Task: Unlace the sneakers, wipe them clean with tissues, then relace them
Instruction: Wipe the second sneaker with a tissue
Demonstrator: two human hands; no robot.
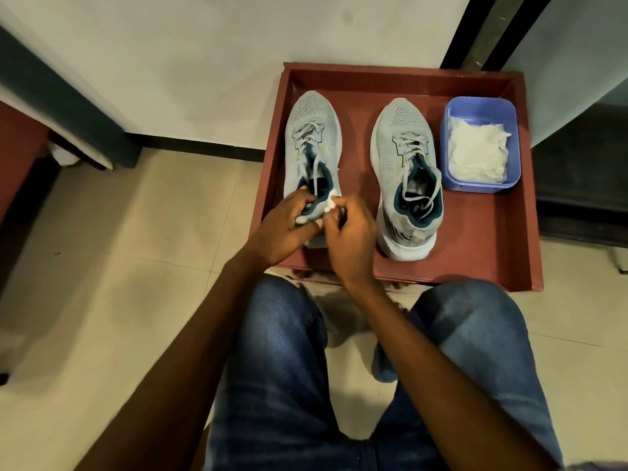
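Observation:
Two grey sneakers with teal lining stand side by side on a low maroon tray point(489, 243), toes pointing away from me. The left sneaker point(312, 130) has loose laces trailing into its opening. My left hand point(289, 229) grips its heel, fingers curled over the collar. My right hand point(353, 239) pinches a small crumpled white tissue point(94, 202) against the heel's inner side. The right sneaker point(404, 171) stands untouched, its laces loosened and lying inside the opening.
A blue plastic tub point(482, 110) with white tissues sits at the tray's right. A white wall stands behind the tray, a dark door frame point(482, 32) at upper right. My knees in blue jeans are below the tray; tiled floor lies to the left.

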